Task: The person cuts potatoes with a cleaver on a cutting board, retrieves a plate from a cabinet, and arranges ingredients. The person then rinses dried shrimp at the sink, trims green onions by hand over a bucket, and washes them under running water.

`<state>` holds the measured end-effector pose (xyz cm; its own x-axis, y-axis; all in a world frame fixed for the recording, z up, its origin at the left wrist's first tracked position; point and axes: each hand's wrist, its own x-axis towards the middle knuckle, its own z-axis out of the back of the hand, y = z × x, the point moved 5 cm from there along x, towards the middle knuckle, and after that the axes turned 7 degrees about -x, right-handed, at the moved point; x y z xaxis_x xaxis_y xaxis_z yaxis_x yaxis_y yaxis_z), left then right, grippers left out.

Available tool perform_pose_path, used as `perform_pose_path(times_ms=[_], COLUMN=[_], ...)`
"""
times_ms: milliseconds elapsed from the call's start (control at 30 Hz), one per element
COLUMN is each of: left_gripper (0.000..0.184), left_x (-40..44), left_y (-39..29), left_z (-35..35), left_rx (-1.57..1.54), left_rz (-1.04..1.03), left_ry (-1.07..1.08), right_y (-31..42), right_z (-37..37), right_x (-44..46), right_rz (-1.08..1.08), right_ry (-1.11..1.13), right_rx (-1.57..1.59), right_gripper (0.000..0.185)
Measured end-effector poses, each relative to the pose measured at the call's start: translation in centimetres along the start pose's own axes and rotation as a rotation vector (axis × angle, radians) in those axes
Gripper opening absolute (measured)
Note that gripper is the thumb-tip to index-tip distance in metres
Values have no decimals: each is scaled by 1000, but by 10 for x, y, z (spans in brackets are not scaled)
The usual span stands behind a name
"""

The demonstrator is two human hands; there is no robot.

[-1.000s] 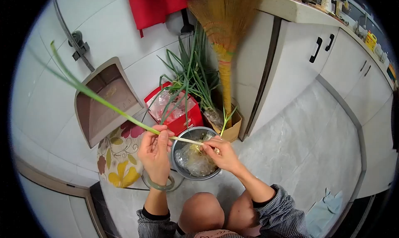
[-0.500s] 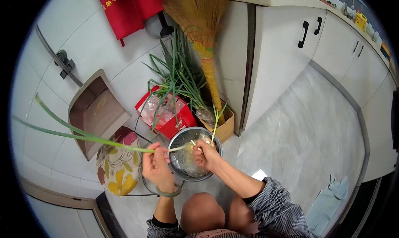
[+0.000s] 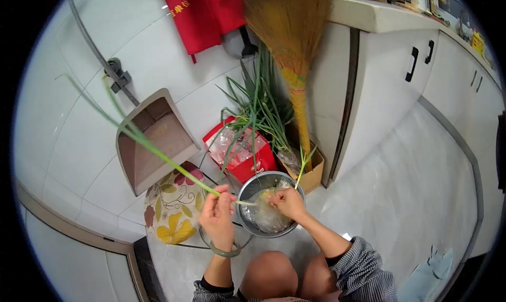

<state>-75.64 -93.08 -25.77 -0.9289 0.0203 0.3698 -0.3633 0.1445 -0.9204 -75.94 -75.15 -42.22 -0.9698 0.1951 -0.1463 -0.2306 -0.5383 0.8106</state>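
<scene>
My left hand [image 3: 217,213] is closed around a long scallion [image 3: 176,167]. Its green leaves stretch up and to the left, and its pale end points over the grey basin [image 3: 243,217]. Over the basin's right side, my right hand [image 3: 286,203] is closed with the fingers pinched. A shorter green scallion stalk [image 3: 302,169] sticks up from behind that hand and seems held in it; the grip itself is partly hidden. Clear plastic [image 3: 269,220] lines the inside of the basin, with some yellowish scraps under my right fingers.
Behind the basin stand a red bag [image 3: 247,167] and a cardboard box [image 3: 314,170] with more scallions [image 3: 263,107] and a straw broom [image 3: 298,91]. A dustpan [image 3: 158,138] and a flowered stool [image 3: 174,209] are at left. White cabinets [image 3: 390,91] line the right.
The view has shifted, so the surroundings sit farther right and lower. The scallion in my left hand now tilts more steeply. My right hand has moved slightly away from the scallion's pale end.
</scene>
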Motion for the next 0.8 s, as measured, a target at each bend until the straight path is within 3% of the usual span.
perform_pose_path(times_ms=[33, 100, 167, 233, 333, 467, 600, 800], left_gripper=[17, 16, 14, 13, 13, 12, 12, 11], left_x=[-2, -9, -16, -23, -34, -44, -55, -76], left_y=[2, 6, 12, 10, 15, 22, 36, 54], left_z=[-1, 6, 12, 19, 29, 42, 58, 81], left_rx=[19, 23, 194, 232, 505, 571, 653, 656], left_rz=[39, 32, 23, 24, -62, -72, -122, -85], left_ry=[29, 26, 76, 95, 220, 294, 399, 472], right_y=[5, 23, 51, 96, 142, 165, 151, 130], right_z=[0, 16, 35, 53, 67, 70, 69, 72], right_x=[0, -6, -12, -26, -36, -37, -32, -28], right_rz=[16, 339, 394, 376, 472, 438, 388, 280], right_ry=[0, -301, -211, 9, 155, 392, 420, 369], right_rx=[-8, 377, 397, 761, 822, 977, 1239, 1299], right_gripper=[22, 22, 28, 30, 37, 47, 45, 33])
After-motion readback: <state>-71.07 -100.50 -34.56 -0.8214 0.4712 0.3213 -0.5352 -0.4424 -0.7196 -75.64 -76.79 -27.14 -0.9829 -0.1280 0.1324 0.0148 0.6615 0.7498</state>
